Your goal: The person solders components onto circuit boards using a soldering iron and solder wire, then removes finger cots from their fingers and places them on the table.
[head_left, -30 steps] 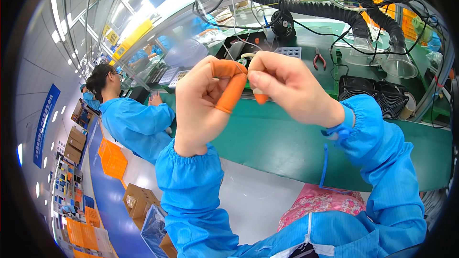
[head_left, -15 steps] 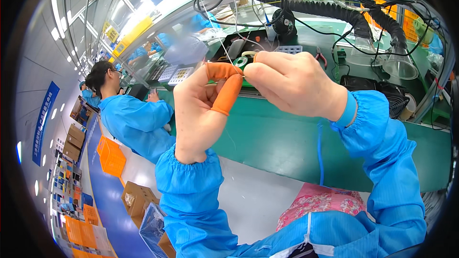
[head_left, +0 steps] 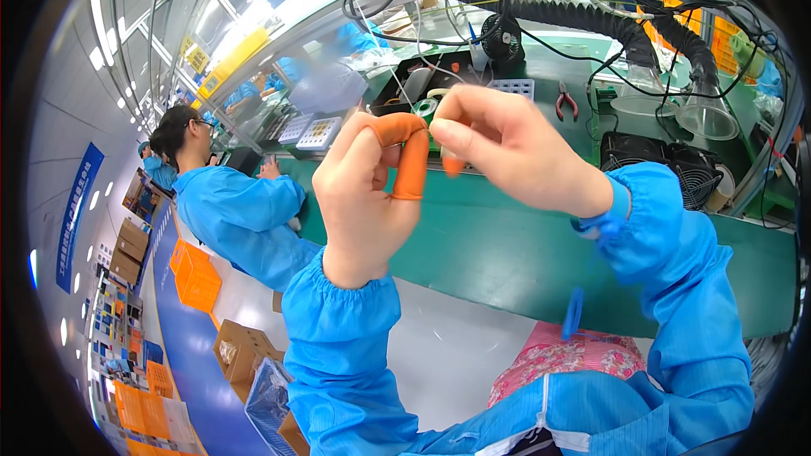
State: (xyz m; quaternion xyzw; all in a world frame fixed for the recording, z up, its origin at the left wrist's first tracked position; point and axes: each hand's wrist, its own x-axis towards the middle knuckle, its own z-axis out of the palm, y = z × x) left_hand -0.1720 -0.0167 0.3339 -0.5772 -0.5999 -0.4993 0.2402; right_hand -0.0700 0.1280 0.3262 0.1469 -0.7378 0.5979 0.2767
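A co-worker (head_left: 228, 203) sits at your far left. Your left hand (head_left: 372, 194), raised before the green desk (head_left: 507, 245), wears an orange finger cot (head_left: 411, 160); your right hand (head_left: 507, 152) pinches another cot. Pliers (head_left: 564, 101) and fans (head_left: 667, 165) lie beyond.

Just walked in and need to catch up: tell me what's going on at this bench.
A person in a blue smock holds both hands up over a green workbench. The left hand wears an orange finger cot on a bent finger; the right hand meets it, fingertips pinched at that cot. Whether anything small sits between them cannot be told. Red-handled pliers lie on the bench, and a co-worker works on the left.
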